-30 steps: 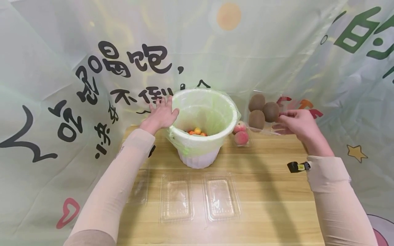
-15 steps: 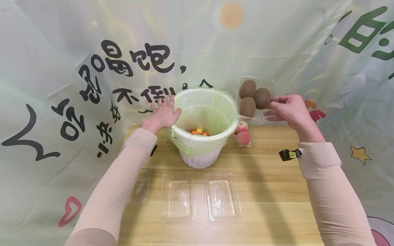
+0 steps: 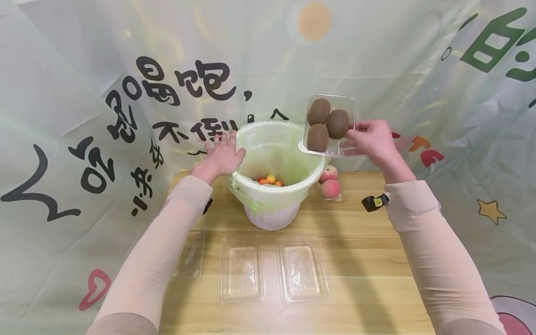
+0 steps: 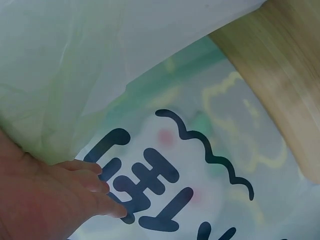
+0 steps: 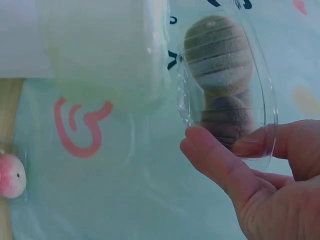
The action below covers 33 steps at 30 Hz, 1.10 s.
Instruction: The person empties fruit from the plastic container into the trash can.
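**Kiwi tray (image 3: 332, 148) raised at right rim of bucket (image 3: 272, 211)**

Right hand (image 3: 372, 139) pinches the tray's right edge. Left hand (image 3: 219, 156), fingers spread, rests on the bucket's left rim. Table (image 3: 347, 279) extends right of the bucket; clear trays (image 3: 242, 274) lie in front. Cloth wall (image 3: 268, 70) rises at the table edges behind and left of the bucket.

Three brown kiwis (image 3: 337, 123) in clear tray (image 3: 334, 147)

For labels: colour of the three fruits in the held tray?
Brown fruits; best in head view.
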Motion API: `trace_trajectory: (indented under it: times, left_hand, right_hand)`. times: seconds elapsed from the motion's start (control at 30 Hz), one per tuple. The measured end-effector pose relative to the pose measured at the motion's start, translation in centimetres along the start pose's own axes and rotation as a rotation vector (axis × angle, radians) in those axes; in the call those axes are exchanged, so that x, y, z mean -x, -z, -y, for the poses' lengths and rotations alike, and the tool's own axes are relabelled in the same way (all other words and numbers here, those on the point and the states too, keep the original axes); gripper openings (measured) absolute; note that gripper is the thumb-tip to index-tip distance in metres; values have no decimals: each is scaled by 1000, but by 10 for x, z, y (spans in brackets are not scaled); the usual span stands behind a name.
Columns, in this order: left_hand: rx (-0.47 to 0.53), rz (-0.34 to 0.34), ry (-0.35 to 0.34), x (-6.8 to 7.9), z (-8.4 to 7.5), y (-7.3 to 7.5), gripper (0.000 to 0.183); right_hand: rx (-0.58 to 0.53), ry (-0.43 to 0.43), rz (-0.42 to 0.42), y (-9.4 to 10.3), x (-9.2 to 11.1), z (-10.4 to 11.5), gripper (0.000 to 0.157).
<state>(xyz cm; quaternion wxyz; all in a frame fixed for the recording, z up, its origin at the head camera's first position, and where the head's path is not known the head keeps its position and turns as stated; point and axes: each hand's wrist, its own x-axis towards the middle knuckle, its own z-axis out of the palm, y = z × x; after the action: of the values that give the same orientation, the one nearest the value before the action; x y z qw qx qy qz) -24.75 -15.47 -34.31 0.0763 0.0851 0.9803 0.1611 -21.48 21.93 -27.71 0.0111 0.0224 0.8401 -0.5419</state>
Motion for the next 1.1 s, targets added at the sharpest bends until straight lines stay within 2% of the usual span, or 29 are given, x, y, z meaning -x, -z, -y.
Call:
trace_trajectory:
  times: [0.17, 0.4, 0.73, 1.1]
  left_hand:
    - [-7, -1, 5, 0, 1, 0, 78]
    - [-1, -14, 3, 1, 0, 0, 77]
    - [8, -16, 2, 2, -1, 0, 78]
    - [-1, -14, 1, 1, 0, -2, 78]
  right_hand:
    - [-19, 47, -27, -15, -3, 8, 42]
    - [-10, 79, -75, -33, -10, 11, 43]
    - [-68, 100, -88, -50, -16, 11, 46]
    - [-43, 147, -159, -68, -20, 7, 46]
